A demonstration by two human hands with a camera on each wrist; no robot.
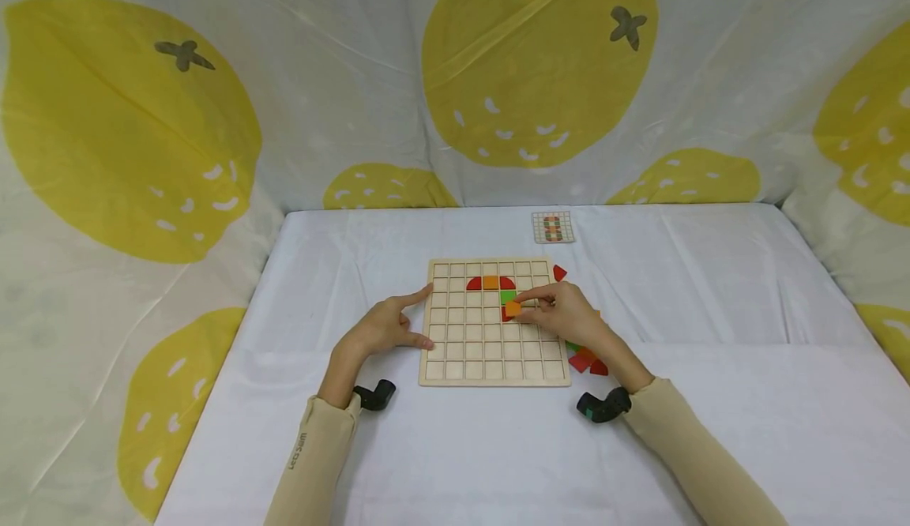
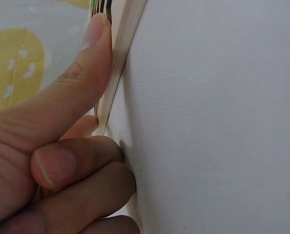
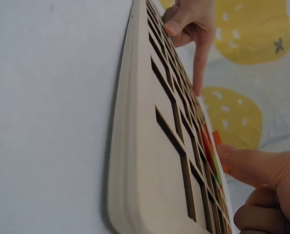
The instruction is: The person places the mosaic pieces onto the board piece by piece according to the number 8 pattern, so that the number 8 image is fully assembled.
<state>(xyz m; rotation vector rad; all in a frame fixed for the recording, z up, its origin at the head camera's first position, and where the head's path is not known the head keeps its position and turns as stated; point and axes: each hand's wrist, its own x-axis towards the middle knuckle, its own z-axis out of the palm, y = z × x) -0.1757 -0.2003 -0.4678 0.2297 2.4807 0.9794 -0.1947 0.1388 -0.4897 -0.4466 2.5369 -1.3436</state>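
Note:
A wooden grid board (image 1: 455,355) lies on the white-covered table. At its left edge rests my left hand (image 1: 380,326), thumb and index finger spread and touching the rim, the other fingers folded in. My right hand (image 1: 567,314) pinches an orange square tile (image 1: 513,309) over the grid, partly covering a red piece (image 1: 505,317). In the right wrist view the same orange tile (image 3: 216,137) shows at the thumb tip. Farther up the grid sit a red rounded piece (image 1: 474,283), an orange square (image 1: 490,282), another red rounded piece (image 1: 507,282) and a green square (image 1: 508,296).
Loose red pieces (image 1: 580,361) and a green piece (image 1: 572,346) lie right of the board, partly hidden by the right forearm. One red piece (image 1: 560,273) is near the upper right corner. Behind the board lies a pattern card (image 1: 552,227). Lemon-print cloth (image 1: 355,76) hangs behind.

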